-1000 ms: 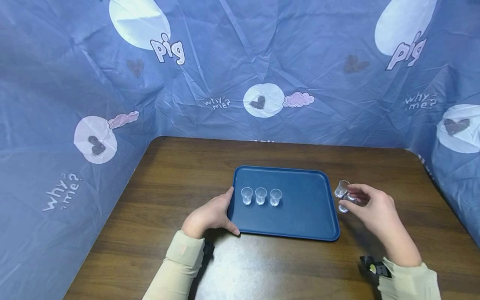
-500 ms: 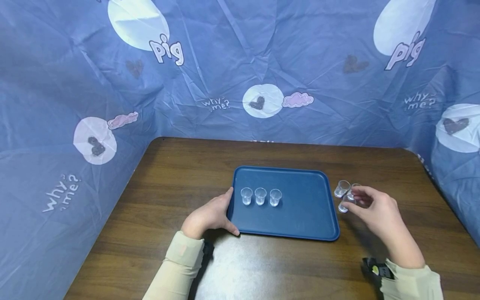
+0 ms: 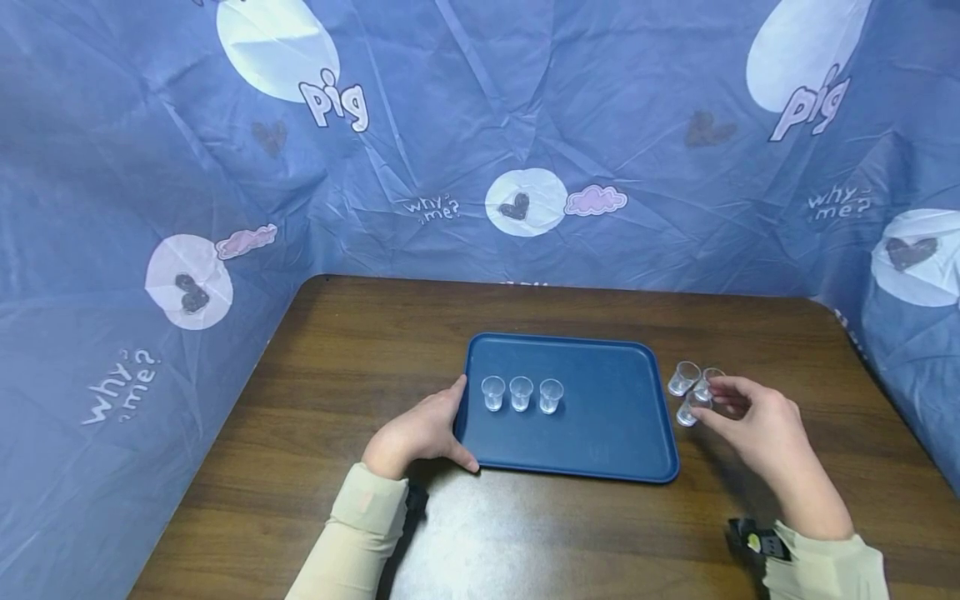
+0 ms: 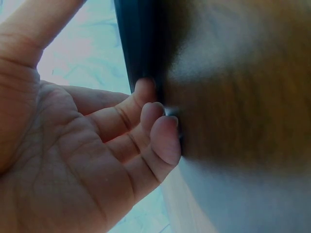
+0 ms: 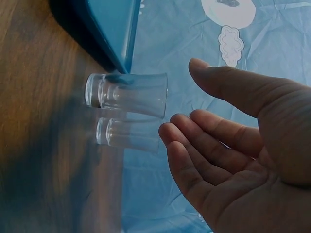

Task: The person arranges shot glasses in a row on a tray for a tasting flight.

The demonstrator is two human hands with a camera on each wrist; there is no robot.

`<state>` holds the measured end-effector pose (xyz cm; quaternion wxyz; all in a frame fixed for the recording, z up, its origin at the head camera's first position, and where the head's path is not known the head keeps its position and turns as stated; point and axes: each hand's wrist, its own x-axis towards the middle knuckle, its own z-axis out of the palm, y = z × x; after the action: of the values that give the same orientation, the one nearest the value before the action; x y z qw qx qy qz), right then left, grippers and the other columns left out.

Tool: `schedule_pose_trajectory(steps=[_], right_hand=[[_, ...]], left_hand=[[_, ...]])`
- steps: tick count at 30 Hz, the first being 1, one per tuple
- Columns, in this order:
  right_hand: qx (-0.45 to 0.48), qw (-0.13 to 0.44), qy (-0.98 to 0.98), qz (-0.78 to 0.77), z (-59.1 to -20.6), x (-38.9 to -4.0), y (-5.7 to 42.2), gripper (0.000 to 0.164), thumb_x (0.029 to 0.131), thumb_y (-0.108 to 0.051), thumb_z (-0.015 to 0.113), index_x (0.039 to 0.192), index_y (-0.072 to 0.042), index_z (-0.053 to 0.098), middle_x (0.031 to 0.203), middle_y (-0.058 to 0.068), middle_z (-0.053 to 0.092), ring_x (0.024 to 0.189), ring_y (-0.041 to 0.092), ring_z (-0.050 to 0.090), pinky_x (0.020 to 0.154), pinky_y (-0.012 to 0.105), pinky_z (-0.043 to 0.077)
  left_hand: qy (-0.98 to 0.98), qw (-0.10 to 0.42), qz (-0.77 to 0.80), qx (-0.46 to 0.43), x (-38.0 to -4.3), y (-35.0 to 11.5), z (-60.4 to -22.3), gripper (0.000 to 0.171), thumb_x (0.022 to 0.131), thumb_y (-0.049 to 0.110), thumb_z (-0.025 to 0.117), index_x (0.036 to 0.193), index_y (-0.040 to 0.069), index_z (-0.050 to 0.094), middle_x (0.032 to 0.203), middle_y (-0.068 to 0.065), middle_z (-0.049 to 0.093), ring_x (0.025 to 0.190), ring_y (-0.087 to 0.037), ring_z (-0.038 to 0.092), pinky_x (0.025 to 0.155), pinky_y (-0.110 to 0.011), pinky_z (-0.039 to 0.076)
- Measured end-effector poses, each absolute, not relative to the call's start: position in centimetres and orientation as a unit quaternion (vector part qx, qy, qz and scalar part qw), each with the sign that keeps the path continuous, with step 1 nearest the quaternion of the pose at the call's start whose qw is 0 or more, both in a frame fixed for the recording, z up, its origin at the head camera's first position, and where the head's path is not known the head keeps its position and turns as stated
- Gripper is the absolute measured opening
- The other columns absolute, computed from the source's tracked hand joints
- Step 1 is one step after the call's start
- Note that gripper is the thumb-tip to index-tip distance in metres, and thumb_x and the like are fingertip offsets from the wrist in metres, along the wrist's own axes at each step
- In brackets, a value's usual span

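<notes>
Three small clear shot glasses stand in a row on the left half of a blue tray (image 3: pixel 600 442): a left one (image 3: pixel 493 397), a middle one (image 3: pixel 521 397) and a right one (image 3: pixel 551 399). My left hand (image 3: pixel 416 432) spans the tray's near left corner, thumb at the front edge, fingertips against the left side. Beyond the tray's right side three more stand clustered: a left glass (image 3: pixel 682 382), a back right glass (image 3: pixel 708 379) and a front glass (image 3: pixel 687 413). Beside them my right hand (image 3: pixel 768 425) hovers with thumb and fingers apart, holding nothing. In the right wrist view its fingertips lie just above the rims.
Everything stands on a brown wood-grain table (image 3: pixel 360 333). Blue printed cloth (image 3: pixel 420 125) hangs behind it and along both sides. A black strapped device (image 3: pixel 761 540) sits at the right wrist.
My right hand has drawn slightly to the right, away from the clustered glasses, uncovering more of them. The left hand, the tray and the glasses stay where they were.
</notes>
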<state>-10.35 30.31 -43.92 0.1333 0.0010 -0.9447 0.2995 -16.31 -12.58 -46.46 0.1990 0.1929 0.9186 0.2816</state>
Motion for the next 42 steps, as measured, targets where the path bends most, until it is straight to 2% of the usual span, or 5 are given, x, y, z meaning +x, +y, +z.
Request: schedule_pose_trajectory(steps=[14,27,32,37,42], right_hand=[[-0.003,0.124,-0.948,0.293,-44.5,-10.4,30.8,0.043,0.081,-0.016,0.088,0.112,0.008,0.07,0.101,0.021,0.073,0.086,0.035,0.071,0.068,0.017,0.047],[-0.02,0.079,-0.951,0.297,-45.3,-10.6,31.0,0.045,0.082,-0.019,0.087,0.11,0.011,0.069,0.094,0.02,0.073,0.086,0.036,0.07,0.07,0.044,0.056],[-0.028,0.057,-0.952,0.301,-45.6,-10.9,31.1,0.048,0.083,-0.021,0.087,0.111,0.012,0.068,0.094,0.02,0.073,0.087,0.037,0.07,0.071,0.046,0.056],[-0.037,0.04,-0.952,0.3,-45.8,-11.1,31.2,0.049,0.083,-0.022,0.087,0.111,0.013,0.067,0.091,0.019,0.073,0.086,0.036,0.07,0.068,0.043,0.055],[-0.044,0.025,-0.949,0.31,-46.0,-11.2,31.1,0.046,0.083,-0.019,0.086,0.111,0.012,0.067,0.093,0.021,0.072,0.086,0.036,0.07,0.071,0.047,0.057]], left_hand=[[0.921,0.195,0.275,0.195,-16.2,-12.6,-46.4,0.137,0.06,0.031,0.102,0.158,-0.01,0.015,0.157,-0.028,0.032,0.141,-0.036,0.038,0.113,-0.044,0.033],[0.92,0.193,0.279,0.197,-16.3,-12.6,-46.4,0.137,0.06,0.031,0.102,0.158,-0.01,0.014,0.157,-0.028,0.032,0.141,-0.036,0.038,0.113,-0.044,0.033],[0.92,0.192,0.279,0.197,-16.4,-12.6,-46.5,0.137,0.06,0.032,0.102,0.158,-0.01,0.015,0.157,-0.028,0.032,0.141,-0.036,0.038,0.113,-0.044,0.033],[0.92,0.193,0.279,0.198,-16.4,-12.6,-46.6,0.138,0.06,0.032,0.102,0.158,-0.01,0.015,0.158,-0.028,0.032,0.142,-0.036,0.037,0.114,-0.044,0.032],[0.92,0.196,0.278,0.196,-16.3,-12.6,-46.6,0.138,0.06,0.032,0.102,0.158,-0.01,0.014,0.158,-0.027,0.031,0.142,-0.036,0.036,0.114,-0.044,0.032]])
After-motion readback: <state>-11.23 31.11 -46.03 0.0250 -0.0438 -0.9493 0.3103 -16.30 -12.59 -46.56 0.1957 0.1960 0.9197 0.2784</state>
